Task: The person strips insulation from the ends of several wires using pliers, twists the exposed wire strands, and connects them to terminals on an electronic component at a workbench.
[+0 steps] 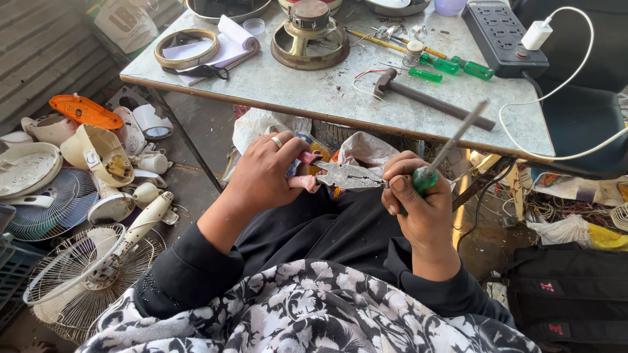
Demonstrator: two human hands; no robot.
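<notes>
1. We see a pair of pliers (pixel 345 175) held level in front of the person's lap, just below the near edge of the table (pixel 314 98). Its grey metal head points toward the right hand, and its pink-sleeved handles sit in the left hand.
2. The left hand (pixel 265 171) is closed around the plier handles, with a ring on one finger.
3. The right hand (pixel 418 206) is closed around the green handle of a screwdriver (pixel 445 150). The shaft slants up and to the right, across the table edge. The thumb and forefinger sit at the nose of the pliers; we cannot tell whether something small is pinched there.
4. On the table just beyond the hands lies a hammer (pixel 425 98), with a thin red and white wire (pixel 366 82) looped beside its head.
5. Further back lie more green-handled screwdrivers (pixel 451 65), a round metal speaker frame (pixel 309 39) and a flat ring (pixel 186 47) on some papers.
6. At the far right corner sits a dark power strip (pixel 504 36) with a white charger (pixel 536 34) plugged in, its cable trailing off the table.
7. On the floor to the left we see fan parts: a wire fan guard (pixel 85 274), blades and cream plastic housings.
8. A black bag (pixel 569 294) lies on the floor at the right.
</notes>
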